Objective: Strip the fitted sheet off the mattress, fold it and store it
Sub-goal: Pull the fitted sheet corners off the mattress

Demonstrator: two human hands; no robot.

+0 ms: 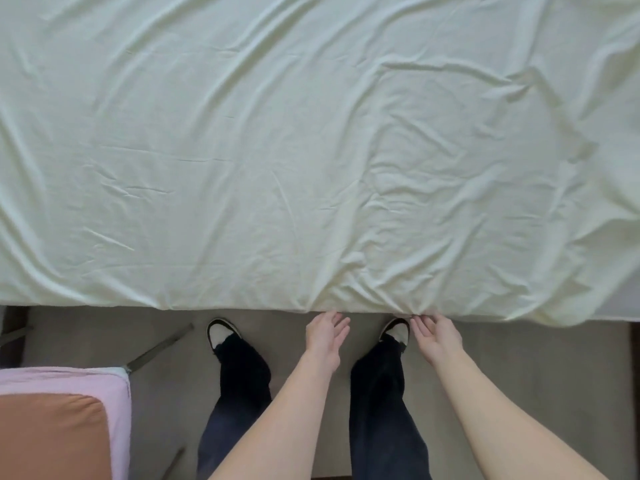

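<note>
— Standing by the bed, what do you see?

— I see a big, wrinkly, pale green cloth fitted sheet spread over the mattress. A bare white mattress corner peeks out on the right.

— And the hands?

— Both reach for the near edge. The left hand has loose, straight fingers and holds nothing. The right hand touches the sheet's edge with its fingertips, fingers out, not gripping.

— Anything else?

— A pink and orange cushion sits at the left on the grey floor.

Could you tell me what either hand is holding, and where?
Neither visibly grips anything; the left hand and right hand reach open-fingered to the pale green fitted sheet's near edge.
</note>
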